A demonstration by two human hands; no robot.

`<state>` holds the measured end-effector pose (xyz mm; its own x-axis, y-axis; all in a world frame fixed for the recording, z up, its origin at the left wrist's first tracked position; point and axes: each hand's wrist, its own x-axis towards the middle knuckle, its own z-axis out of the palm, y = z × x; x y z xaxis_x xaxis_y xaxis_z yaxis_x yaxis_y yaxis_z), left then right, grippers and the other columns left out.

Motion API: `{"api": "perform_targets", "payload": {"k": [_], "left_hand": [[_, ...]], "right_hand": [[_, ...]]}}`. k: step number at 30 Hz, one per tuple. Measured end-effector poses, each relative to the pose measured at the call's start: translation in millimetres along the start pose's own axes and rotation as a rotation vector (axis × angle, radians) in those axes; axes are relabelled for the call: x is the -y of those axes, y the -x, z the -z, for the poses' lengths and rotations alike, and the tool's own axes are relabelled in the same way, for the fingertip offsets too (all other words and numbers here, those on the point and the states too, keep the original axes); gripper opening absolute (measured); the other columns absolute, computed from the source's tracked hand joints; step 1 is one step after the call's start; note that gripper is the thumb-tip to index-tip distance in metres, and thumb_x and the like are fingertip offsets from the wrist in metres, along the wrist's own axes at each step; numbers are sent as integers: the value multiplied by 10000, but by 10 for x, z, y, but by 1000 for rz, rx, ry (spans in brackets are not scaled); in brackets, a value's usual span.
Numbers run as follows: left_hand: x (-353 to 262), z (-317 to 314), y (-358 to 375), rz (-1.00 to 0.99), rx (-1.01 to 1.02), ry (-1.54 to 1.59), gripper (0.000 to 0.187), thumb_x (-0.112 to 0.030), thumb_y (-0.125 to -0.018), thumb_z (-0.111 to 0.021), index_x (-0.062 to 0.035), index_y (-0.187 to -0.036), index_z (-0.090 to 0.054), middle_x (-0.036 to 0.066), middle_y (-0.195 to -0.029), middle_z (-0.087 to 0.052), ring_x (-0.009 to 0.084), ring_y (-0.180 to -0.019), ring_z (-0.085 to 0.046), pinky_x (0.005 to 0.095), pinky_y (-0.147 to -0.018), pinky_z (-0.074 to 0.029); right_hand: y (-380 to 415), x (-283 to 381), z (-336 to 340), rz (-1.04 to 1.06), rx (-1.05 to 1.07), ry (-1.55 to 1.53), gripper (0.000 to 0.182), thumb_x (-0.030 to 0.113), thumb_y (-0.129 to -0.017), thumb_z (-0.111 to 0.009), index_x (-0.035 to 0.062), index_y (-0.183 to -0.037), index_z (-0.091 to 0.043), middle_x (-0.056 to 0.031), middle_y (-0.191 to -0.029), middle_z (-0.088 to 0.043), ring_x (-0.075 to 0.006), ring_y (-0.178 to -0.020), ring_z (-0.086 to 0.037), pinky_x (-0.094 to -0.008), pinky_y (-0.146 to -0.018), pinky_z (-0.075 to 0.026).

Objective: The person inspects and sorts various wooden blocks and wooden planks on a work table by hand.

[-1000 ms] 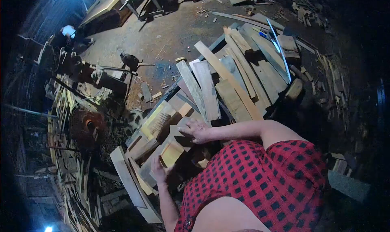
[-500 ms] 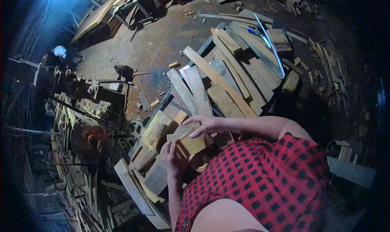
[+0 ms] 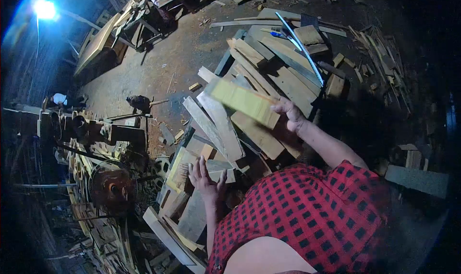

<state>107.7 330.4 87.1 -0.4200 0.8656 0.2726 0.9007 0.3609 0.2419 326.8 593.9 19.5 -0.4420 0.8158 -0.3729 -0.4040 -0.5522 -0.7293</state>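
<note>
My right hand [image 3: 290, 114] grips the near end of a short yellowish board [image 3: 245, 101], which is held raised over the wood pile and slightly blurred. My left hand [image 3: 206, 179] is empty, its fingers spread, above the lower part of the pile. Just left of that hand lies a pale wood piece with a row of dark marks [image 3: 178, 170]. Under the held board are pale planks [image 3: 222, 122] and a thick light block [image 3: 259, 134].
A long thin blade-like strip [image 3: 307, 55] and a blue-handled tool [image 3: 279, 35] lie on the far planks. A round rusty fan-like object [image 3: 113, 186] stands at left. Wood scraps [image 3: 389, 72] lie at right. Part of a person [image 3: 60, 99] shows at far left.
The yellowish board has moved up and away from my body in my right hand. My left hand has let go of it and opened. The view has shifted slightly.
</note>
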Motion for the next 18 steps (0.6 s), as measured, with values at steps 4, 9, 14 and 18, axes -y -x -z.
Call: {"api": "perform_targets", "payload": {"k": [4, 9, 14, 18], "left_hand": [[312, -303, 323, 250, 334, 26, 909, -483, -692, -745, -157, -1423, -315, 147, -1454, -309, 386, -1376, -192, 558, -1096, -154], [255, -365, 441, 459, 421, 0, 859, -525, -722, -712, -231, -1424, -315, 114, -1517, -195, 374, -1414, -66, 596, -1080, -166], [386, -534, 546, 336, 251, 73, 792, -511, -735, -707, -210, -1387, -373, 128, -1516, -190, 404, -1406, -61, 583, -1084, -172], [369, -632, 560, 312, 158, 88, 719, -488, -755, -696, -159, -1333, -423, 161, -1493, -223, 423, -1393, -81, 558, -1097, -157]], "right_hand": [[-294, -103, 279, -53, -42, -217, 399, 48, -724, -646, 34, -1116, -568, -67, -985, -636, -180, -846, -614, -333, -780, -514], [-527, -390, 483, -55, -125, -316, 422, 36, -702, -628, 33, -1120, -572, -66, -942, -633, -164, -814, -607, -295, -728, -500], [-643, -414, 730, 61, -98, 373, 470, 42, -736, -629, 16, -1199, -550, -69, -959, -647, -171, -846, -611, -278, -787, -486], [-550, -67, 629, 392, -22, 1185, 398, 165, -731, -682, 17, -1095, -624, -137, -915, -674, -215, -787, -647, -314, -734, -505]]}}
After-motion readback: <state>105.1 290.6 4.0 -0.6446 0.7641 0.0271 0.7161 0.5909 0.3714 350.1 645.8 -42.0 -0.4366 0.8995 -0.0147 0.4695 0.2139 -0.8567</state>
